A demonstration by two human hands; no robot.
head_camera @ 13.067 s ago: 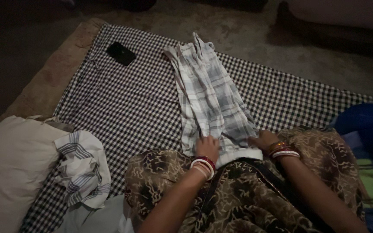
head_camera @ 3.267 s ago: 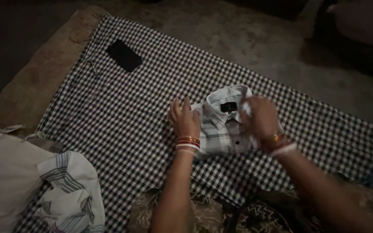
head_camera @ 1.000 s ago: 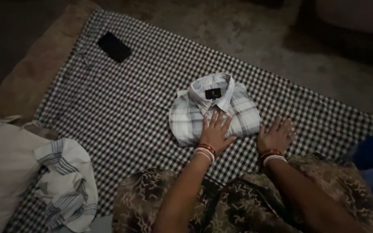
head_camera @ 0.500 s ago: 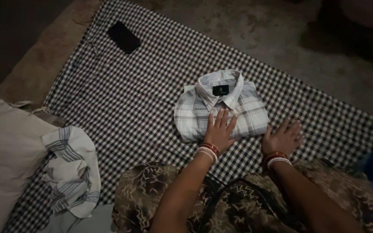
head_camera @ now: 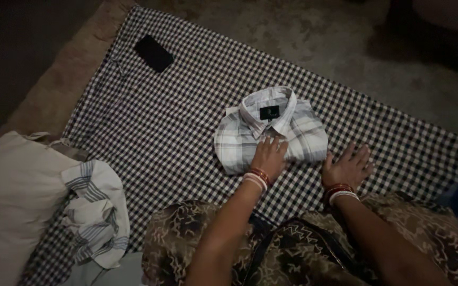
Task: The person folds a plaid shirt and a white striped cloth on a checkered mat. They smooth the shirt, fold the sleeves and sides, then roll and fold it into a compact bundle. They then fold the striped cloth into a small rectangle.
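Shirt [head_camera: 271,133], plaid and folded into a neat packet, lies collar up on the checked cloth [head_camera: 149,127]; it looks light, soft and limp, best lifted with flat hands under both sides. Left hand [head_camera: 269,158] rests spread on its front edge; right hand [head_camera: 347,168] lies flat, fingers apart, on the cloth just beside it. A dark phone [head_camera: 153,53] lies well apart, a striped garment [head_camera: 94,212] and pale pillow [head_camera: 11,201] to the left; nothing crowds the shirt.

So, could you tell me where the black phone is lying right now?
In the head view, the black phone lies at upper left on the checked cloth, near its far corner, well away from the folded plaid shirt and both hands.
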